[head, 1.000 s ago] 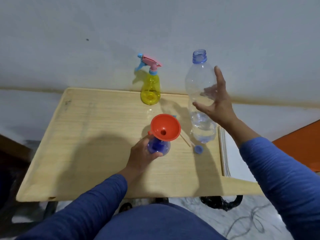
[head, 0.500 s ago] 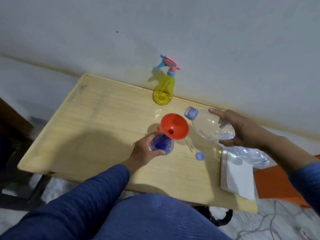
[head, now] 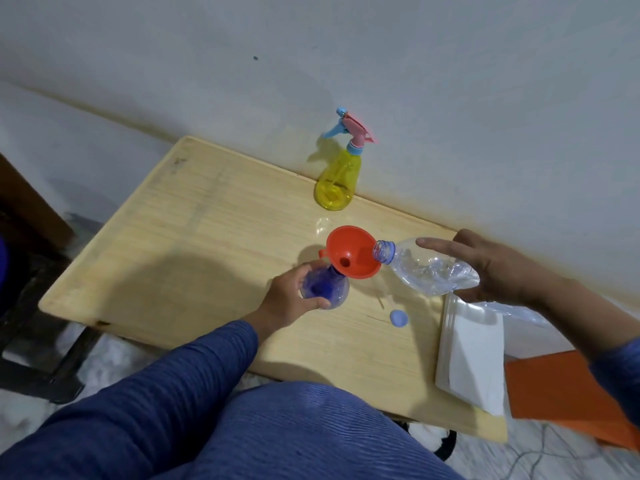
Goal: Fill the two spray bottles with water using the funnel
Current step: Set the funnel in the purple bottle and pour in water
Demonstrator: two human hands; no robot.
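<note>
A blue spray bottle (head: 325,289) without its head stands mid-table, and my left hand (head: 289,299) grips its body. An orange funnel (head: 353,252) sits in its neck. My right hand (head: 491,268) holds a clear plastic water bottle (head: 426,268) tilted on its side, its open mouth resting at the funnel's right rim. A yellow spray bottle (head: 336,183) with a pink and blue trigger head stands at the back edge by the wall.
The wooden table (head: 194,258) stands against a white wall. A blue bottle cap (head: 399,318) lies right of the blue bottle. A stack of white sheets (head: 471,355) lies on the table's right edge, with an orange surface (head: 561,393) beyond it.
My right hand took hold of the upright water bottle, tipped it over and brought its mouth to the funnel's rim. My left hand kept hold of the blue bottle.
</note>
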